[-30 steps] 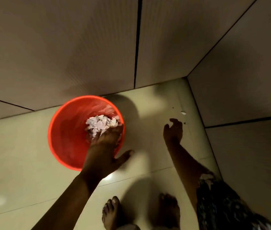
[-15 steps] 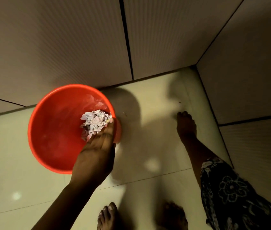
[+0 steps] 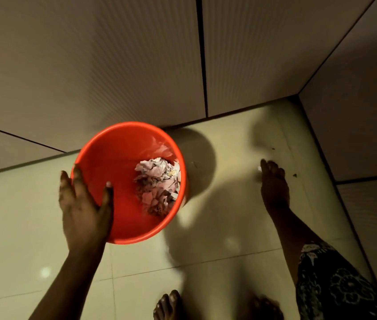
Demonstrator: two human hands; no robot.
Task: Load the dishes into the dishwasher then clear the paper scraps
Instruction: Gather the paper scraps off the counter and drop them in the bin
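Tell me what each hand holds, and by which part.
Nothing is held. The left hand spreads open over the round orange plastic bucket's rim; the crumpled pale paper scraps lie inside. The right hand is open too.

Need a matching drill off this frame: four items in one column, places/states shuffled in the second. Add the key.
Column one:
1. paper scraps
2. left hand
3. right hand
4. red bucket

Column two:
A. stands on the tiled floor by the wall
B. heaped inside the bucket, toward its right side
C. open, fingers over the bucket's left rim
D. down at the floor, right of the bucket

Pairs: 1-B, 2-C, 3-D, 4-A
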